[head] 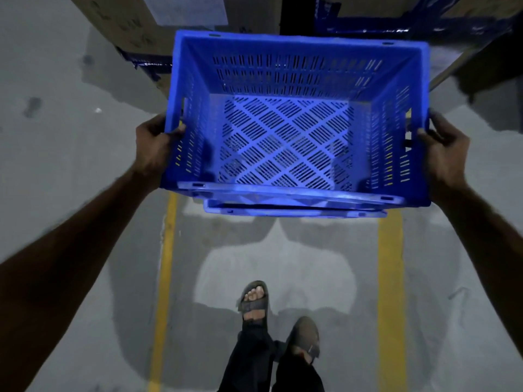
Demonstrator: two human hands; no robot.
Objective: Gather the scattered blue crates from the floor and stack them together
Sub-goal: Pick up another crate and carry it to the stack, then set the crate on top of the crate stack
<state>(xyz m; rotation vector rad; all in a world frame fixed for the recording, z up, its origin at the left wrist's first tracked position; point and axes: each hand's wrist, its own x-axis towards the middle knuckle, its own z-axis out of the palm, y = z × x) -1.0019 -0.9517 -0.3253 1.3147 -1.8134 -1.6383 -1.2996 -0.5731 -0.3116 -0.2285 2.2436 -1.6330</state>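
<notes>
I hold a blue perforated crate (294, 131) in front of me, upright and empty, with its open top facing me. My left hand (154, 142) grips its left side at the handle slot. On the opposite side my right hand (444, 145) grips the right wall at its handle slot. Just below the near rim of this crate the rim of a second blue crate (294, 212) shows; the rest of it is hidden under the one I hold. I cannot tell whether the two crates touch.
Grey concrete floor with two yellow lines (165, 264) (392, 278) running toward me. Cardboard boxes (135, 26) stand at the back left, and blue racking (396, 24) with more boxes at the back right. My sandalled feet (254, 301) are below the crates.
</notes>
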